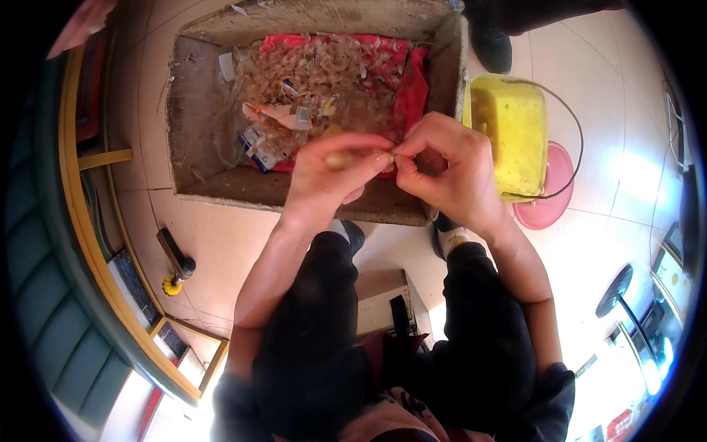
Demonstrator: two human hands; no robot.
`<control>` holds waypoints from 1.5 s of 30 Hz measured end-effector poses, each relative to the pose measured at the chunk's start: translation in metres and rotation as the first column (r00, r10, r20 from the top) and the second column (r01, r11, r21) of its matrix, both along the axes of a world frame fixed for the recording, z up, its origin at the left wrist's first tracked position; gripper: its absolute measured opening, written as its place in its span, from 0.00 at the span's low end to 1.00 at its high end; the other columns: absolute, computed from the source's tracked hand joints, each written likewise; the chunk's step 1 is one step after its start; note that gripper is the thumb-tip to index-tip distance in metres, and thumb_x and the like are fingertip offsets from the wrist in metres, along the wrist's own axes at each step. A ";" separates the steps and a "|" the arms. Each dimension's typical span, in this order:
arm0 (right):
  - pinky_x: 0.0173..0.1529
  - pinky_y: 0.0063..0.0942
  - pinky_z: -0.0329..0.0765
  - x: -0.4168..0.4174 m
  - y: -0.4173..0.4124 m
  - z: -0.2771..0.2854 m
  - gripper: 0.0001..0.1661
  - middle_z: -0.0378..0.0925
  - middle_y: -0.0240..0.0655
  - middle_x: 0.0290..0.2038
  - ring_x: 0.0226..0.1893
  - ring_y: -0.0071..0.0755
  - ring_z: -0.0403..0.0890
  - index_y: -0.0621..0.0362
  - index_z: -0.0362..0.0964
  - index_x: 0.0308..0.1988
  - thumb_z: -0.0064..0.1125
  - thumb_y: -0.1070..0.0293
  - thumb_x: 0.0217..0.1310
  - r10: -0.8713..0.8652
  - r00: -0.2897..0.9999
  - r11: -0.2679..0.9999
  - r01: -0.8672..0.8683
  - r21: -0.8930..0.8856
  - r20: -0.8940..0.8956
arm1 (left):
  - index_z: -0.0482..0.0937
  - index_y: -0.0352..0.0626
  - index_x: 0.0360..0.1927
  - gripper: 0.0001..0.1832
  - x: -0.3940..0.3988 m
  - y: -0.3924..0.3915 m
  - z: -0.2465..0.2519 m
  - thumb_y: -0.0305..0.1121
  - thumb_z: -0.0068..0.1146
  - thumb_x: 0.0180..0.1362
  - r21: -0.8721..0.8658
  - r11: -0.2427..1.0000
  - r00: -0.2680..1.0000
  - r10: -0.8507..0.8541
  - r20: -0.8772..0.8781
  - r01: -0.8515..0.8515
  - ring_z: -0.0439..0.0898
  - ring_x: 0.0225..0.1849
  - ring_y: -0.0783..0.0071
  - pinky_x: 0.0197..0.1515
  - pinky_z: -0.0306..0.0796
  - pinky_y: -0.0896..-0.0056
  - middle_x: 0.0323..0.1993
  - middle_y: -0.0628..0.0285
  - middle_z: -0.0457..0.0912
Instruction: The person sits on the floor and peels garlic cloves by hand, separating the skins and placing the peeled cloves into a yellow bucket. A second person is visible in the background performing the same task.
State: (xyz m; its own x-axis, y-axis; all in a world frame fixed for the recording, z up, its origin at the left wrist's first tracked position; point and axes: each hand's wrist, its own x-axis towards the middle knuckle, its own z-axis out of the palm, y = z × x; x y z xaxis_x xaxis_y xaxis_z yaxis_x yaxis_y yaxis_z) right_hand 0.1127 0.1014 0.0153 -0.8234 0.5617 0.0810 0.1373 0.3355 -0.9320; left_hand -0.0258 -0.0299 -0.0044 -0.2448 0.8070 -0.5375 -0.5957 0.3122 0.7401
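Observation:
My left hand [326, 177] curls in front of my knees with a smooth pale clove [338, 161], probably garlic, showing between its fingers. Its thumb and index tip meet those of my right hand [453, 166] on a small pale piece [391, 157], mostly covered by the fingertips. Both hands hover over the near side of a worn open box [221, 196]. Inside the box lies a heap of dry, papery skins [326, 66] on red plastic sheeting [414, 94]. Crumpled printed wrappers [270, 149] lie among the skins.
Right of the box are a yellow plastic bucket [519, 132] with a dark handle and a pink round plastic item [547, 204]. A yellow frame [83, 160] runs along the left. A dark shoe [491, 47] of another person stands at the far right.

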 end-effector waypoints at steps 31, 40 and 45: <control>0.27 0.23 0.78 -0.006 -0.007 -0.006 0.06 0.74 0.35 0.27 0.23 0.29 0.79 0.64 0.75 0.27 0.65 0.80 0.44 -0.080 0.997 0.992 0.081 0.092 -0.013 | 0.73 0.37 0.52 0.14 0.007 0.002 0.001 0.26 0.55 0.62 -0.020 0.991 0.991 0.134 -0.029 -0.135 0.66 0.23 0.86 0.15 0.52 0.87 0.31 0.65 0.77; 0.26 0.24 0.75 -0.002 0.000 -0.010 0.07 0.73 0.34 0.26 0.22 0.31 0.78 0.62 0.74 0.27 0.64 0.81 0.44 -0.114 0.993 0.975 0.117 0.188 -0.027 | 0.78 0.38 0.48 0.15 0.001 -0.003 -0.007 0.23 0.61 0.57 -0.047 0.997 0.985 0.047 -0.167 -0.056 0.68 0.23 0.89 0.17 0.52 0.86 0.32 0.63 0.81; 0.28 0.24 0.76 -0.004 0.009 0.003 0.11 0.76 0.35 0.29 0.24 0.31 0.79 0.61 0.78 0.33 0.70 0.74 0.45 -0.087 0.996 0.967 0.077 0.244 0.033 | 0.78 0.38 0.49 0.16 0.005 0.001 -0.004 0.22 0.63 0.55 0.024 0.999 0.827 0.046 -0.560 -0.039 0.69 0.22 0.92 0.19 0.57 0.88 0.32 0.64 0.83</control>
State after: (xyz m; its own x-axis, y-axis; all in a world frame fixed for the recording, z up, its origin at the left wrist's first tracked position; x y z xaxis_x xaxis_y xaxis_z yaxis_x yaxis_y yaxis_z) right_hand 0.1083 0.1106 0.0187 -0.7808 0.5956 0.1884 0.2118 0.5361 -0.8171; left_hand -0.0205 -0.0293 -0.0086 -0.5355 0.7938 -0.2882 -0.0899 0.2857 0.9541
